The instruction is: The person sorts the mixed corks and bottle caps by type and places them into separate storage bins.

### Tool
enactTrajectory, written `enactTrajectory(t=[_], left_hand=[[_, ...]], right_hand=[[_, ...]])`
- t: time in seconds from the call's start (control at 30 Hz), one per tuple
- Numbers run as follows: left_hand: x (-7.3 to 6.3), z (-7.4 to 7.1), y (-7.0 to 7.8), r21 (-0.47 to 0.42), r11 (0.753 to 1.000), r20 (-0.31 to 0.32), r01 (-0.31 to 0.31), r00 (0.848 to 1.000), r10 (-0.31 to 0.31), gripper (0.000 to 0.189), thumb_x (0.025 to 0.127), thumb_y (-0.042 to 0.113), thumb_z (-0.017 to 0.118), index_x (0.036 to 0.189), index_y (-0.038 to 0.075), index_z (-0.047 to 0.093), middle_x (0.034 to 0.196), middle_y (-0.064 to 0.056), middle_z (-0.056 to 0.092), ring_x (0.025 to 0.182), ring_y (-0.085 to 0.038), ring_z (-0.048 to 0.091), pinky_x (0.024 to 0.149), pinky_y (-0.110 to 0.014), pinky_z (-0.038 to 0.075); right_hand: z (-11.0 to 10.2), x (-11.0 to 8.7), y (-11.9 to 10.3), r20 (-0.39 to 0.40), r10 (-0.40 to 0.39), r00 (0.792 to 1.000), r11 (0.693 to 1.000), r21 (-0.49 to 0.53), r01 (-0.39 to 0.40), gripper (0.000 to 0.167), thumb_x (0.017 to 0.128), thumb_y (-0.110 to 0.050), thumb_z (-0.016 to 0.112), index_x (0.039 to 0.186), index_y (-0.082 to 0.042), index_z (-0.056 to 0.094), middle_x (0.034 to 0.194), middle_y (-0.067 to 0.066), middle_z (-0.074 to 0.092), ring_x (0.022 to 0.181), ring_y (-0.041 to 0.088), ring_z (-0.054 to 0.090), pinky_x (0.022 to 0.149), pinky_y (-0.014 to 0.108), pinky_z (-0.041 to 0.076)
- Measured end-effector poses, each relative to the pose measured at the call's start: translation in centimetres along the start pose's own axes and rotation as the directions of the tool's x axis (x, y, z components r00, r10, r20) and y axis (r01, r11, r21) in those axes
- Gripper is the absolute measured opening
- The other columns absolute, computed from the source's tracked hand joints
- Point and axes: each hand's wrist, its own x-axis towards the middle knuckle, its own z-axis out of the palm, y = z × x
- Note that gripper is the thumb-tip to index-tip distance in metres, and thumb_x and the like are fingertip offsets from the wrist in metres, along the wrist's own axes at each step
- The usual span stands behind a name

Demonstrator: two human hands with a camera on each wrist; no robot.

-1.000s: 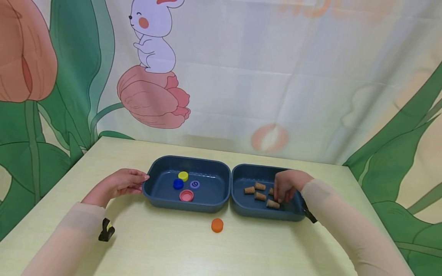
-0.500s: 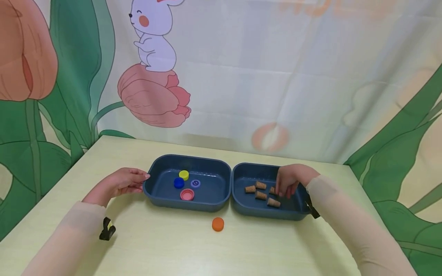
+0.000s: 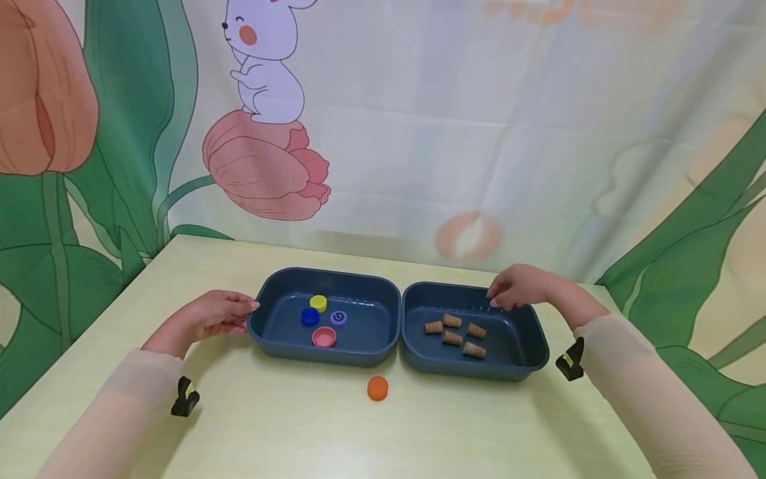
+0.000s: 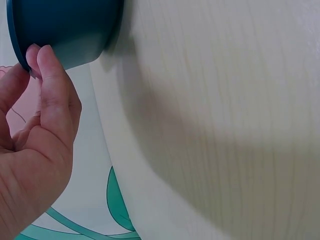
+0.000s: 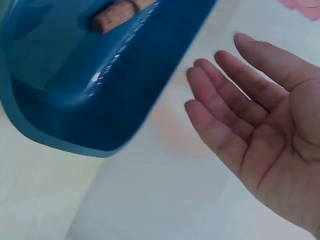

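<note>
My left hand (image 3: 218, 316) pinches the left end of a dark blue tray (image 3: 323, 356), thumb at the rim and fingers against the outer wall; the left wrist view shows this hand (image 4: 47, 115) at the tray's edge. Inside that tray lie a yellow bottle cap (image 3: 318, 303), a blue cap (image 3: 309, 317), a purple cap (image 3: 338, 317) and a pink cap (image 3: 324, 337). Over the back right of a second blue tray (image 3: 467, 370) hovers my right hand (image 3: 523, 286). Its fingers are relaxed and hold nothing in the right wrist view. Several corks, one a cork (image 3: 475, 350) near the front, lie below.
An orange bottle cap (image 3: 378, 388) lies on the pale wooden table (image 3: 287, 426), in front of where the two trays meet side by side. A printed curtain (image 3: 389, 153) hangs behind the table's back edge.
My right hand has risen out of the right tray and moved back and right, leaving the corks there in full view. The left hand stays at its tray.
</note>
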Motion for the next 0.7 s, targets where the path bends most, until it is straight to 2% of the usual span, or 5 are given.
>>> enactTrajectory(t=[0.13, 0.33, 0.53, 0.7], left_hand=[[0.0, 0.1, 0.1, 0.004, 1.0, -0.002, 0.004, 1.0, -0.004, 0.041, 0.107, 0.02, 0.054, 0.133, -0.01, 0.05, 0.08, 0.006, 0.066, 0.072, -0.005, 0.066, 0.072, -0.019, 0.061], [-0.1, 0.0, 0.2, 0.005, 1.0, -0.001, 0.003, 1.0, -0.003, 0.042, 0.107, 0.021, 0.054, 0.134, -0.011, 0.049, 0.08, 0.006, 0.066, 0.072, -0.005, 0.065, 0.071, -0.018, 0.061], [0.0, 0.0, 0.1, 0.01, 1.0, -0.003, 0.01, 1.0, -0.01, 0.044, 0.107, 0.022, 0.054, 0.136, -0.011, 0.047, 0.081, 0.006, 0.066, 0.073, -0.005, 0.065, 0.072, -0.018, 0.061], [0.0, 0.0, 0.1, 0.016, 1.0, -0.004, 0.013, 1.0, -0.013, 0.046, 0.107, 0.023, 0.054, 0.137, -0.011, 0.047, 0.082, 0.005, 0.066, 0.074, -0.006, 0.065, 0.073, -0.019, 0.061]], right_hand=[[0.1, -1.8, -0.8, -0.14, -0.074, 0.987, 0.997, 0.002, 0.075, 0.032, 0.102, -0.018, 0.061, 0.123, 0.005, 0.068, 0.107, 0.016, 0.076, 0.088, 0.021, 0.072, 0.08, 0.04, 0.06], [0.8, -4.9, -3.1, -0.302, -0.114, 0.947, 0.992, 0.022, 0.127, 0.025, 0.101, -0.019, 0.063, 0.119, -0.002, 0.071, 0.104, 0.009, 0.076, 0.087, 0.014, 0.07, 0.078, 0.035, 0.058], [3.5, -6.6, -5.2, -0.398, -0.157, 0.904, 0.981, 0.041, 0.188, 0.019, 0.101, -0.017, 0.065, 0.114, -0.007, 0.074, 0.104, 0.006, 0.076, 0.084, 0.01, 0.066, 0.073, 0.027, 0.056], [6.2, -6.9, -6.6, -0.448, -0.159, 0.88, 0.965, 0.117, 0.234, 0.015, 0.1, -0.015, 0.065, 0.11, -0.008, 0.075, 0.1, 0.005, 0.075, 0.083, 0.007, 0.067, 0.075, 0.023, 0.057]])
